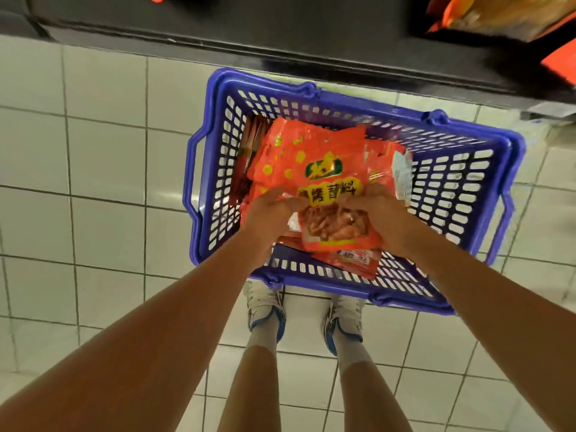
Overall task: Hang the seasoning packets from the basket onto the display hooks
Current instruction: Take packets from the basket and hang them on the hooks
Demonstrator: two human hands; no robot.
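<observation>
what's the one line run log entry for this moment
stage: pickup | left hand: holds packet stack | right hand: holds packet stack | basket: on floor | hung: none visible

basket [511,169] on floor [103,169], ahead of shoes [265,310] | packets [311,157] piled in basket | shelf base [280,42] behind basket | both hands on top packet's near end

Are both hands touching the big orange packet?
Touching: the head view shows the left hand and right hand gripping the top orange packet from either side.
</observation>
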